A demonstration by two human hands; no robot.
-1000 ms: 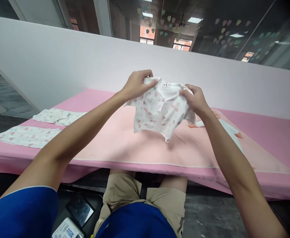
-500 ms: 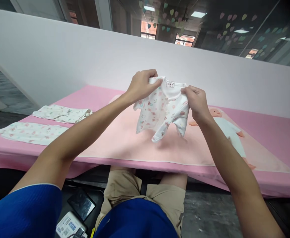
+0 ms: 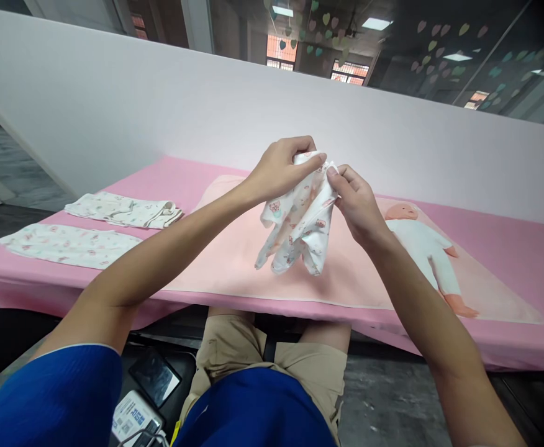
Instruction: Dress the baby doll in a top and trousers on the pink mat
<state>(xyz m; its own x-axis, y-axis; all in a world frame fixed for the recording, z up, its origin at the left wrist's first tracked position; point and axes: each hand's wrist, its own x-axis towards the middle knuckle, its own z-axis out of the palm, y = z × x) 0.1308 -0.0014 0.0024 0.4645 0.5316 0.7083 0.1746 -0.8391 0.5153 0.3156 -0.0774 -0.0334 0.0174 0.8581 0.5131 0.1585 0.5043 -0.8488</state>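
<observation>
"Printed shirt (image 3: 305,226): where is it on your feed?"

"Just below my fingertips, bunched in folds above the peach mat (image 3: 235,264). My left hand (image 3: 287,166) pinches its upper edge between thumb and fingers; my right hand (image 3: 356,200) pinches it just beside."

"How would you handle it?"

"I'd keep both pinches light and level, so the cloth hangs free without creasing."

"Containers?"

"I see none; well left of my fingers, two printed garments (image 3: 71,244) lie on the pink table (image 3: 174,177)."
</observation>
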